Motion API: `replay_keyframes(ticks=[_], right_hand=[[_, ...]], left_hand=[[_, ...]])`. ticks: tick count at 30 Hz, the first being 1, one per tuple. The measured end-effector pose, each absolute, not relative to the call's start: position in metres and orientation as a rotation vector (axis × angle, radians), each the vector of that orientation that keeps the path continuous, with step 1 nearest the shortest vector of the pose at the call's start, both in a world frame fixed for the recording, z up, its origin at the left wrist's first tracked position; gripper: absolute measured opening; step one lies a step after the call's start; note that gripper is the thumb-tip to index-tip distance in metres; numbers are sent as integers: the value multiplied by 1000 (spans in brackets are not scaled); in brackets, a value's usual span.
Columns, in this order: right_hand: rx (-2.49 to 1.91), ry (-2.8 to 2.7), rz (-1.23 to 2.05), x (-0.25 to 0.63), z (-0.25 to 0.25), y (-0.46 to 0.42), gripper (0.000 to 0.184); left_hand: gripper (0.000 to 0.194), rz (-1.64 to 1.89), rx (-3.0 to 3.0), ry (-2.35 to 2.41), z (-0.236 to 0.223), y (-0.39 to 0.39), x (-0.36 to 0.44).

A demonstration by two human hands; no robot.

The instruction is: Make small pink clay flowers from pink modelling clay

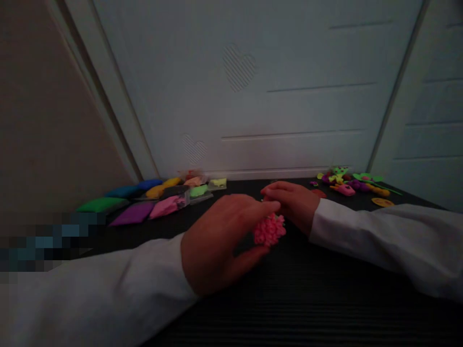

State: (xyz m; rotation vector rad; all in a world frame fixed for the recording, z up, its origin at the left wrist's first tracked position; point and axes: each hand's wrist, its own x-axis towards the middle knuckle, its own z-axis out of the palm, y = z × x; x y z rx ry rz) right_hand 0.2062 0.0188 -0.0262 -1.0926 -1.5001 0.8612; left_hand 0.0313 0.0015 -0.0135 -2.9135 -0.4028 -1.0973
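Note:
A bright pink cluster of small ruffled petals, like a clay flower bunch (pixel 269 230), is held just above the dark tabletop. My left hand (pixel 231 236) reaches in from the left, its thumb below and fingers above, closed around the pink cluster. Just behind it, my right hand (pixel 291 198) is bent over, fingers together and fingertips close to those of the left. Whatever lies under the right fingertips is hidden; a speck of green shows between the hands.
Packets of coloured modelling clay lie at the left, among them a purple packet (pixel 133 213), a pink packet (pixel 167 206) and a green packet (pixel 103 205). Small clay figures (pixel 342 188) and an orange disc (pixel 382 202) sit at the right. A white panel (pixel 253 111) rises behind the table.

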Motion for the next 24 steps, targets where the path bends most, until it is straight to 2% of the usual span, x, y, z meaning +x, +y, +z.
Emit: replay_keyframes(ticks=[7, 13, 17, 21, 24], right_hand=[[-1162, -1606, 883, 207, -26, 12, 13], [-1124, -1694, 890, 206, -24, 10, 13], [-1097, -1733, 879, 205, -24, 8, 13], [-1123, -1726, 849, 204, -23, 6, 14], [-1168, -1702, 812, 203, -22, 6, 14]], left_hand=[[68, -1426, -2856, -666, -13, 24, 22], [69, -1414, -2892, -562, -15, 20, 23], [71, -1504, -3091, -726, -13, 23, 23], [64, -1836, -3503, -1099, -10, 34, 26], [58, -2227, -3521, -1348, -9, 39, 29]])
